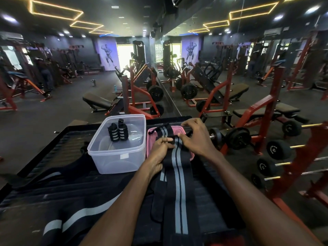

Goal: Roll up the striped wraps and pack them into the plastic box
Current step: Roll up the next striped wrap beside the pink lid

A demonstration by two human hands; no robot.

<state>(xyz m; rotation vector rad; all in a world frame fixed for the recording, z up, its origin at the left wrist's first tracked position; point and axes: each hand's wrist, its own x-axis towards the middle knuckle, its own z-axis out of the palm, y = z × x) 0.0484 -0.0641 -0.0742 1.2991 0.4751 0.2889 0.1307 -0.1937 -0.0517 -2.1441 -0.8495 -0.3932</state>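
The left hand [160,150] has its fingers curled around the left edge of a black wrap [174,167] with grey stripes, thumb pressed on top where the band crosses the pink lid [150,139]. The right hand [194,137] meets it from the other side: thumb and forefinger pinch the same wrap at a fold, the other fingers arched above the far end. Between the two hands the band doubles back on itself. Its far end lies flat on the lid, ending in a small black loop at the lid's far left corner. Its long tail runs toward the camera between the forearms, over the dark ribbed mat [53,157], with a shorter black strap [158,199] lying along its left side.

The lid sits flat just right of the box [117,153], touching or nearly touching its side. The box is clear plastic, open on top, and holds two rolls [118,132] of striped wrap standing upright side by side near its far wall; the rest of its floor shows bare. Left of the arms, near the camera, another wrap [74,217] with pale stripes lies unrolled on the mat. To the right stands a red rack [301,157] of dumbbells.
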